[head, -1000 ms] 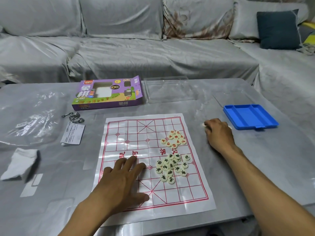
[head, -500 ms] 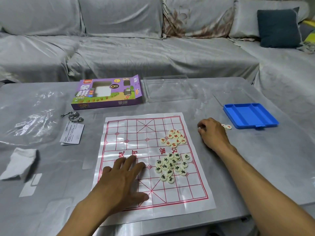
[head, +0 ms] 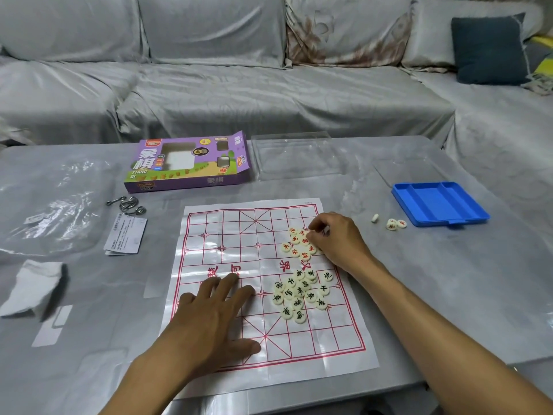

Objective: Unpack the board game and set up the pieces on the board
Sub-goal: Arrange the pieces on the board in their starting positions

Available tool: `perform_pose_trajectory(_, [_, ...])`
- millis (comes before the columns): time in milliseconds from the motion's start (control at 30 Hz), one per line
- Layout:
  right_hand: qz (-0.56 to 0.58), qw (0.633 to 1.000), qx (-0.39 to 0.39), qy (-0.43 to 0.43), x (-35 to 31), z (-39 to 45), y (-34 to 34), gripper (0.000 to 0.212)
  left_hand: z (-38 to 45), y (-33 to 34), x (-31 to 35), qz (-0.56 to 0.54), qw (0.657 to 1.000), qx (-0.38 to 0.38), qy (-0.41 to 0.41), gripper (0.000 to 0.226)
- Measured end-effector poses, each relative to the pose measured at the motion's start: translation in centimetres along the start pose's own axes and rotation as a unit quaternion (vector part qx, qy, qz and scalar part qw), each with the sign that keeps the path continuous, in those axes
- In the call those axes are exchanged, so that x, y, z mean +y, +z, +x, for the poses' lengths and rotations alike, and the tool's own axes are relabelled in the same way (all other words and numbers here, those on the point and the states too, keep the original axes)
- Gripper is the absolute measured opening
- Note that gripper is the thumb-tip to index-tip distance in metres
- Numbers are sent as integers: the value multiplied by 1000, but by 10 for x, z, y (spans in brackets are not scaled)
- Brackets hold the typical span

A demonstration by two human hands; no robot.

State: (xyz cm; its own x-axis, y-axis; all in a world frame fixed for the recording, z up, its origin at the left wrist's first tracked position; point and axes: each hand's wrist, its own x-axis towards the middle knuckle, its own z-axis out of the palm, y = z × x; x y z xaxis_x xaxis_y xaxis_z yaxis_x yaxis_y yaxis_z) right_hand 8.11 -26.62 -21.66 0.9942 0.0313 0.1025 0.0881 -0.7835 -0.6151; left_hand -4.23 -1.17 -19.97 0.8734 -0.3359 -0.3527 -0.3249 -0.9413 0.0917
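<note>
On purple box (head: 187,163): "XIANG QI". Left hand (head: 209,322) flat; right hand (head: 335,241) curled, contents unclear.

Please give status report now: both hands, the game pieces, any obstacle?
Left hand flat on board. Right hand fingers curled at red pieces, grip unclear. Three stray pieces beside blue tray. No obstacle.

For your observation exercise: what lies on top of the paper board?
Two clusters of round pieces and both hands lie on the paper board. Anything beneath the hands is hidden.

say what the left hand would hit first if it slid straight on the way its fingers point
Probably nothing on the board; the left hand points up across bare grid, then likely toward the purple game box.
</note>
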Motion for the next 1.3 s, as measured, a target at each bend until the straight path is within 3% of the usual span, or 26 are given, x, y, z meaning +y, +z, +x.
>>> perform_pose_trajectory(100, [-1,1000,10,13,4,-1,-2,11,1,0,0,11,1000,-4,-6,88])
perform_pose_trajectory(267, [-8,999,40,28,7,-1,-3,12,2,2,0,9,1000,0,1,101])
perform_pose_trajectory(567, [-7,998,39,53,14,3,-8,11,2,2,-1,2,1000,2,1,102])
perform_pose_trajectory(667, [-4,989,106,99,26,10,-42,11,2,4,-2,-7,1000,6,3,100])
perform_pose_trajectory(733, [-104,977,127,134,49,13,-68,20,2,3,-2,-3,1000,4,1,103])
perform_pose_trajectory(833, [-242,952,42,182,81,6,-80,34,1,-2,1,-4,1000,0,-3,106])
perform_pose_trajectory(1067, [-117,981,80,128,88,2,-71,19,-1,-2,2,-17,1000,5,-2,101])
perform_pose_trajectory(1300, [72,974,101,189,75,5,-76,26,1,-2,2,3,1000,-6,-7,86])
